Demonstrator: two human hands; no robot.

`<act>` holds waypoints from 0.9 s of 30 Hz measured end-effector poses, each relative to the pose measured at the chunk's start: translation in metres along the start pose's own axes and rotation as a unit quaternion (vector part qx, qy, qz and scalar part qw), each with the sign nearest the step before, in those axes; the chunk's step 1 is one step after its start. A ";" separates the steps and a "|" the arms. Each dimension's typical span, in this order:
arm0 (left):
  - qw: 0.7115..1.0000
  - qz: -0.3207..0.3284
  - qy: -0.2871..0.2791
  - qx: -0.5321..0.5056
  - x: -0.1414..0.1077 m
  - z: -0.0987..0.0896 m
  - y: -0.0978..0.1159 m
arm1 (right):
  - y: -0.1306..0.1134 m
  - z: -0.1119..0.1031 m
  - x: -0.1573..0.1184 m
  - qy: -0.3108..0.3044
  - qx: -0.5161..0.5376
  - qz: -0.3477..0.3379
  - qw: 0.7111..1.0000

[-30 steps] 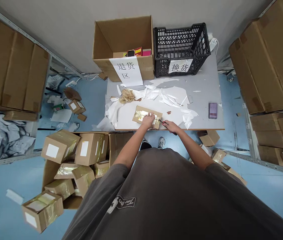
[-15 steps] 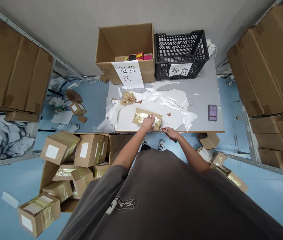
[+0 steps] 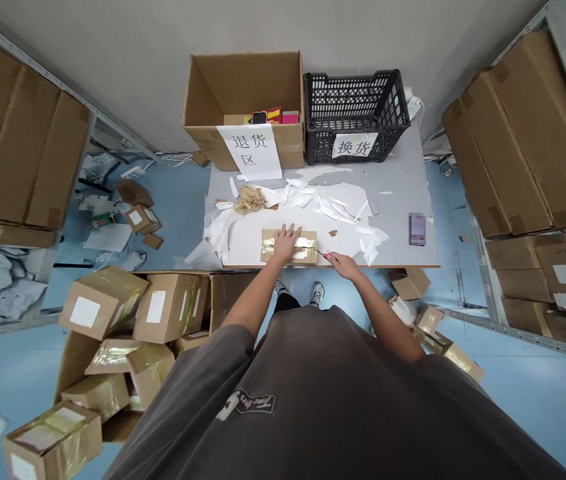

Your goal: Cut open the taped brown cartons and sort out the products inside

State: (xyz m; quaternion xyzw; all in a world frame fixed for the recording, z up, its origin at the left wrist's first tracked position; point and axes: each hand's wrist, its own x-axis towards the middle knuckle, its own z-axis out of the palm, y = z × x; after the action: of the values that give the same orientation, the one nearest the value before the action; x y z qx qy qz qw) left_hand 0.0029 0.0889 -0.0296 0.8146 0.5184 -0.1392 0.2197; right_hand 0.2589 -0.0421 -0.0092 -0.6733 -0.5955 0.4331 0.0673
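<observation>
A small cardboard box (image 3: 267,248) wrapped in shiny yellowish tape lies on the worktable (image 3: 403,187), close to its front edge. My left hand (image 3: 285,244) rests flat on the top of this box, fingers spread. Gripped in my right hand (image 3: 343,265) is a utility knife (image 3: 323,255), whose thin blade points left at the box's right end. Most of the knife's handle is hidden inside the closed fingers, and I cannot tell how deep the tip reaches.
Behind stand a large open carton (image 3: 245,147) holding colourful small packages and a black plastic crate (image 3: 355,127). Torn white paper (image 3: 333,203) and a crumpled brown wad (image 3: 249,199) litter the table. A phone (image 3: 417,229) lies right. Taped parcels (image 3: 103,303) fill a big carton at the left.
The small box has turned from a slant to nearly square with the table edge. My left hand has shifted and spread on it, and the knife tip now meets the box's right end.
</observation>
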 end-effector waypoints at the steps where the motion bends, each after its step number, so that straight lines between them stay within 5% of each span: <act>1: 1.000 0.009 0.012 0.001 0.000 0.003 -0.002 | -0.001 0.001 0.003 -0.001 -0.021 -0.010 1.000; 13: 0.985 0.033 0.167 -0.038 -0.021 0.045 -0.001 | -0.027 0.006 0.032 0.040 -0.238 -0.042 0.969; 21: 0.979 0.050 0.187 -0.059 -0.018 0.050 -0.005 | 0.041 -0.054 0.035 0.149 -0.134 0.075 0.977; 23: 0.978 0.050 0.193 -0.064 -0.018 0.051 -0.004 | 0.044 -0.042 0.030 0.160 -0.039 0.087 0.983; 27: 0.979 0.047 0.188 -0.068 -0.019 0.047 -0.001 | 0.014 0.028 0.030 0.140 0.167 0.145 0.965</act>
State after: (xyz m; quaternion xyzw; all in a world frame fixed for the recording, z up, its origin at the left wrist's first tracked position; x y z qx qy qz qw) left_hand -0.0056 0.0505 -0.0618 0.8326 0.5202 0.0623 0.1798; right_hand 0.2485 -0.0323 -0.0500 -0.7852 -0.3954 0.4332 0.1984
